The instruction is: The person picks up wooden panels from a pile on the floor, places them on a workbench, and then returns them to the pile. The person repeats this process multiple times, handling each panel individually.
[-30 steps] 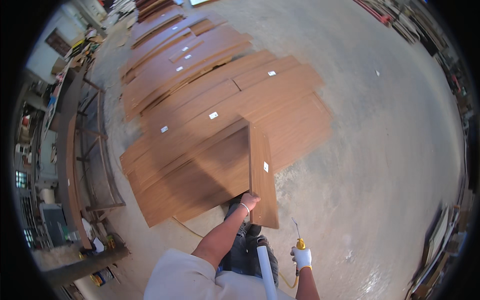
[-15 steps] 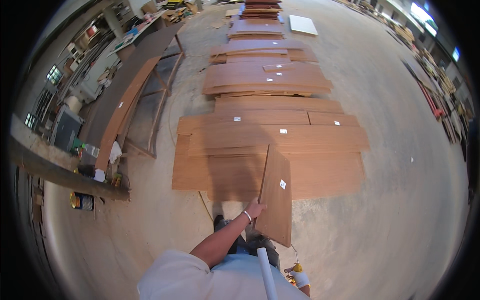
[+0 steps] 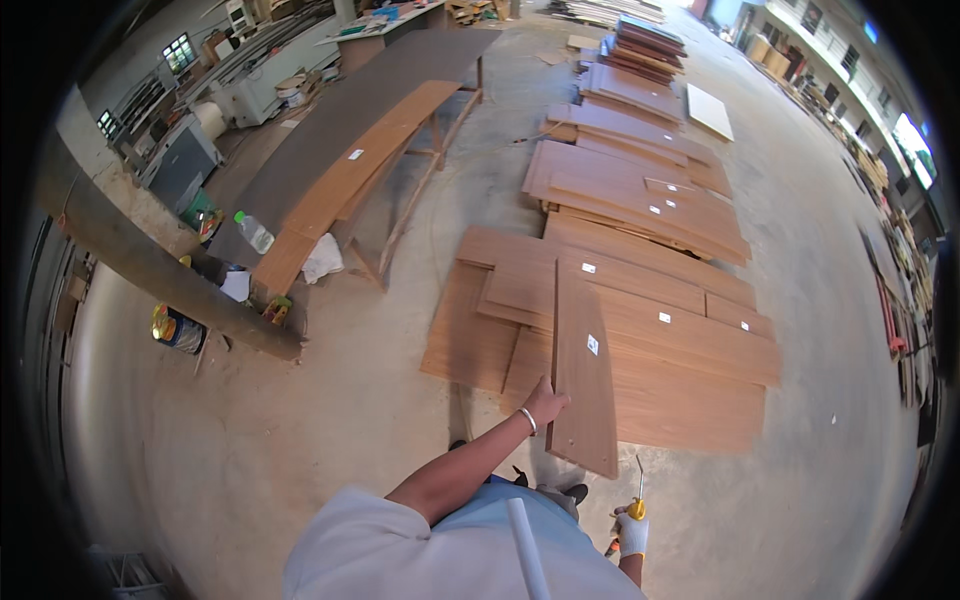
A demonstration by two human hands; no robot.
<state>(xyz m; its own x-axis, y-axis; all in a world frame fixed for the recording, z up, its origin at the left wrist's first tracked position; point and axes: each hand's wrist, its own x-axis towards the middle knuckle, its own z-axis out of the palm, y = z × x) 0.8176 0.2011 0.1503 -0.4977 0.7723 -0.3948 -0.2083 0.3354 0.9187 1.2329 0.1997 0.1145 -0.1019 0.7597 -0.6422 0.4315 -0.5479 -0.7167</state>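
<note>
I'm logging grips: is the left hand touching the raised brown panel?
Touching. The head view shows the left hand gripping the raised brown panel at its left edge.

Daylight lit the hall fairly evenly, while a bright opening at the upper right glared nearly white. Soft shadow lay beneath the table. The held board looked reasonably sharp, the far background softer; fisheye distortion bowed the post, and black ringed the edges.
</note>
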